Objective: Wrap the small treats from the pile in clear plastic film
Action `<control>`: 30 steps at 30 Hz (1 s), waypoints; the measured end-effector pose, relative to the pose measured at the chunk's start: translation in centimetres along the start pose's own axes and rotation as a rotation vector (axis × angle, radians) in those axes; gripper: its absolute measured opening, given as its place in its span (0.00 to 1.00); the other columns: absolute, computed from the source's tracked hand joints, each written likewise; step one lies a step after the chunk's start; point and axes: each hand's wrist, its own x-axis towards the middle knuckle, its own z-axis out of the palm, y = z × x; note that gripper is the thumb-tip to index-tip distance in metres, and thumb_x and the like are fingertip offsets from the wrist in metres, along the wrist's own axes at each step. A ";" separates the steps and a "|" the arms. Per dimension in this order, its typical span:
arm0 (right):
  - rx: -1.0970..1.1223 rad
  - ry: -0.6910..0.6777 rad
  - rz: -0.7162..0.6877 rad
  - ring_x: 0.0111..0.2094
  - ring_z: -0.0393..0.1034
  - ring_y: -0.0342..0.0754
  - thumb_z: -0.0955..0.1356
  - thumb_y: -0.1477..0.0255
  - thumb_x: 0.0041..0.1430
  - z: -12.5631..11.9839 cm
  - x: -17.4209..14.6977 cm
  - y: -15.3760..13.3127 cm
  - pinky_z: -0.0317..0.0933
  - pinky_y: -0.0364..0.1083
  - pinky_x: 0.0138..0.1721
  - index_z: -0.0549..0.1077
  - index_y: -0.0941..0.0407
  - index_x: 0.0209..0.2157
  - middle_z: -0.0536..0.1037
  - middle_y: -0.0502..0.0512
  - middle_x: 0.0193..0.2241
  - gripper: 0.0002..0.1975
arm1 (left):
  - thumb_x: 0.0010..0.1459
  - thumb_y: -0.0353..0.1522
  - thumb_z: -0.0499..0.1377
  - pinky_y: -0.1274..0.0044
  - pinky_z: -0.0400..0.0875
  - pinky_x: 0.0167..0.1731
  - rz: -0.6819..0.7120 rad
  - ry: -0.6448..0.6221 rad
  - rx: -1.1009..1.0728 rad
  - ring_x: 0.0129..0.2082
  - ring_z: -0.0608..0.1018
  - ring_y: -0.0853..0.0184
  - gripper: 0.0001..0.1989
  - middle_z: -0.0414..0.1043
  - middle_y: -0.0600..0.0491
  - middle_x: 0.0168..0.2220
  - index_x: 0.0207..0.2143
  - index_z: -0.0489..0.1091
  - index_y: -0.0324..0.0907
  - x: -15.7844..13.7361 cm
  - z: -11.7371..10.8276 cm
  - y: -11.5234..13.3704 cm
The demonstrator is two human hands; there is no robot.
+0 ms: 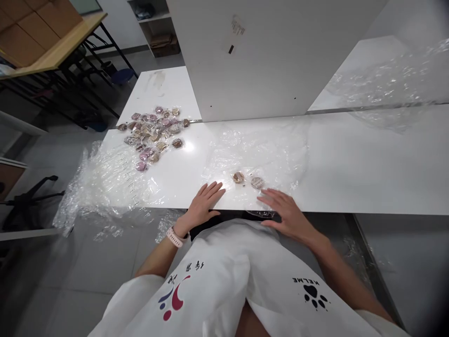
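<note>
My left hand (204, 203) lies flat on the white table near its front edge, fingers stretched out and nothing in it. To its right, my right hand (285, 211) has its fingers spread at the table edge, also holding nothing. Just beyond my hands are two small round wrapped pieces, a brown one (238, 177) and a paler one (257, 182). They are on or inside a clear plastic sheet or bag (259, 150) spread on the table; I cannot tell which. My right fingertips are close to the paler piece.
A pile of small wrapped pieces (154, 133), brown, beige and pink, lies at the left. Clear plastic packaging (112, 178) hangs over the table's front left edge. A white panel (259, 61) stands upright behind. More clear plastic (389, 79) is at the back right.
</note>
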 end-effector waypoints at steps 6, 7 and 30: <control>0.063 0.343 0.166 0.49 0.75 0.55 0.60 0.66 0.68 3.4 -3.2 -0.5 0.68 0.60 0.51 0.78 0.41 0.45 0.81 0.50 0.44 0.15 | 0.67 0.35 0.53 0.65 0.71 0.52 -0.166 0.181 -0.119 0.54 0.75 0.60 0.11 0.76 0.48 0.53 0.43 0.75 0.46 -3.4 0.3 0.1; 0.087 0.367 0.191 0.46 0.76 0.55 0.61 0.65 0.67 3.0 -2.9 -0.6 0.69 0.59 0.49 0.78 0.41 0.43 0.82 0.51 0.40 0.14 | 0.67 0.36 0.53 0.66 0.72 0.49 -0.184 0.193 -0.175 0.49 0.77 0.61 0.11 0.78 0.48 0.48 0.40 0.76 0.45 -3.5 -0.3 0.2; -0.111 0.137 -0.120 0.58 0.63 0.57 0.65 0.60 0.66 1.3 4.2 1.2 0.60 0.57 0.56 0.65 0.51 0.62 0.69 0.59 0.60 0.26 | 0.66 0.36 0.55 0.60 0.64 0.60 0.183 0.189 -0.060 0.67 0.62 0.56 0.25 0.61 0.44 0.65 0.64 0.56 0.45 4.0 0.9 0.8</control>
